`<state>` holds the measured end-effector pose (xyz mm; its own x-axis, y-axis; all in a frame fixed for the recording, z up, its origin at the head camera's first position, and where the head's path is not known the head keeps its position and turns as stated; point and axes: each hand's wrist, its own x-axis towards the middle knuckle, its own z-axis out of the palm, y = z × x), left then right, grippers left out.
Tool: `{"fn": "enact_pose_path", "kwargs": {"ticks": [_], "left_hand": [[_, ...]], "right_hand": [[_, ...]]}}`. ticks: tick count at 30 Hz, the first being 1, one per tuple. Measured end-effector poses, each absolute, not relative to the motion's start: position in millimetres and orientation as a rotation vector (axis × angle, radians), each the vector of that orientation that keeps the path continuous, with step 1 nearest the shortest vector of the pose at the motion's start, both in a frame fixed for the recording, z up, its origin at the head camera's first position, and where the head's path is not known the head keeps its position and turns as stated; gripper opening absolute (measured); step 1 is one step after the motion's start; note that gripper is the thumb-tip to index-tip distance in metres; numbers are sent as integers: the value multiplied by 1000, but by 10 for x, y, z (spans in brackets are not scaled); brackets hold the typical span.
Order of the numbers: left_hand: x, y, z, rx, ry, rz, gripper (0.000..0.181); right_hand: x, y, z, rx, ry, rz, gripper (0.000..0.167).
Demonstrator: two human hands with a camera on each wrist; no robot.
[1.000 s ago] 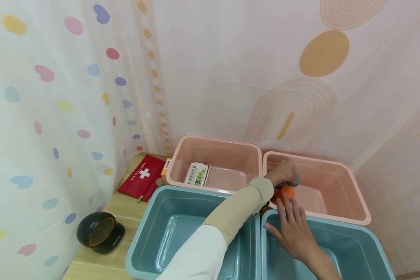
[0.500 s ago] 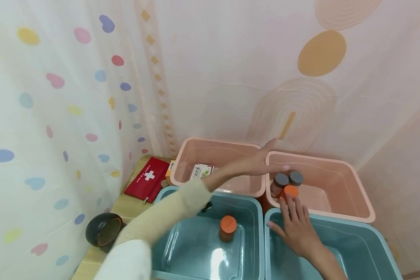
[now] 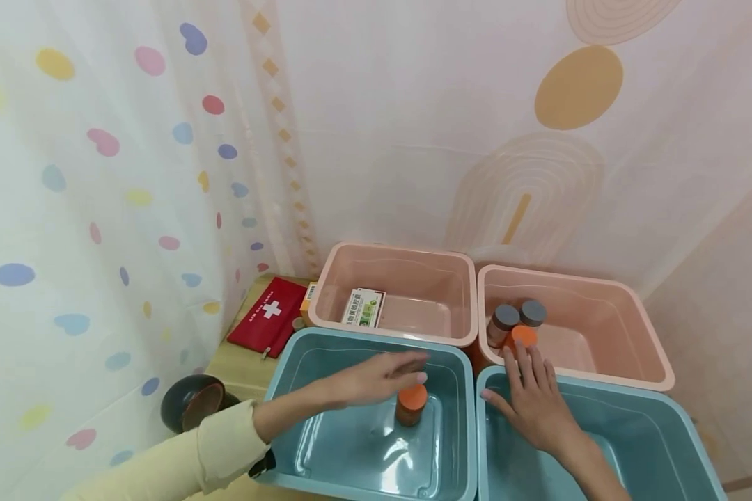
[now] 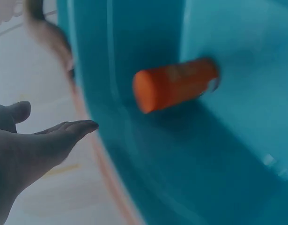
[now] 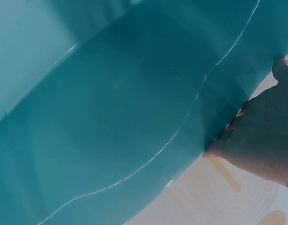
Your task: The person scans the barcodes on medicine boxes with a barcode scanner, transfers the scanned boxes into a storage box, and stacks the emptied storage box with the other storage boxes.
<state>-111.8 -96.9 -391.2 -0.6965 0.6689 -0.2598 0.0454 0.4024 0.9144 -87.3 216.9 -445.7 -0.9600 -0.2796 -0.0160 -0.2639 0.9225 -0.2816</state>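
My left hand [image 3: 376, 379] hovers over the left blue bin [image 3: 326, 452], its fingers fairly straight and holding nothing. Just below it, a bottle with an orange cap [image 3: 411, 405] stands on the bin floor; the left wrist view shows the same orange bottle [image 4: 176, 84] apart from the left hand [image 4: 40, 145]. My right hand [image 3: 539, 403] lies over the back rim of the right blue bin [image 3: 670, 417], fingers extended. Its fingertips reach another orange-capped bottle [image 3: 523, 335] in the right pink bin [image 3: 627, 341]; contact is unclear. Two grey-capped bottles, a left one [image 3: 503, 324] and a right one [image 3: 533, 313], stand close by.
The left pink bin [image 3: 426, 261] holds a white medicine box [image 3: 363, 307]. Left of it on the wooden table [image 3: 244, 372] lie a red first aid pouch [image 3: 268, 316] and an orange box [image 3: 308, 300]. A dark bowl-like object [image 3: 194, 402] is nearer. A patterned curtain [image 3: 401, 139] hangs behind.
My left hand has come out of the right pink bin, leaving the grey-capped bottles there, and moved left over the left blue bin. The right hand has stayed nearly still.
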Motion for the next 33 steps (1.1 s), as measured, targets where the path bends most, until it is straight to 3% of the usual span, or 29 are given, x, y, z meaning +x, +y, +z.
{"fn": "enact_pose_path", "kwargs": {"ticks": [7,12,13,22,27,33], "left_hand": [[-978,-1043,-4207,454,2091,1226,62],[-1017,-1094,-4352,488,2094,1229,63],[-1086,-1131,-4526,543,2115,1215,65],[-1218,-974,-4417,534,2199,1126,63],[-1333,-934,-4577,534,2153,1137,65],[-1422,-928,-4826,554,2074,1161,54]], "right_hand": [[-884,2153,-4440,-414,3007,-450,90],[-880,2157,-4438,-416,2985,-463,91],[-877,2158,-4439,-414,2978,-466,91],[-877,2162,-4433,-385,2959,-480,92],[-884,2155,-4432,-384,2968,-463,93],[-877,2157,-4434,-380,2969,-445,93]]}}
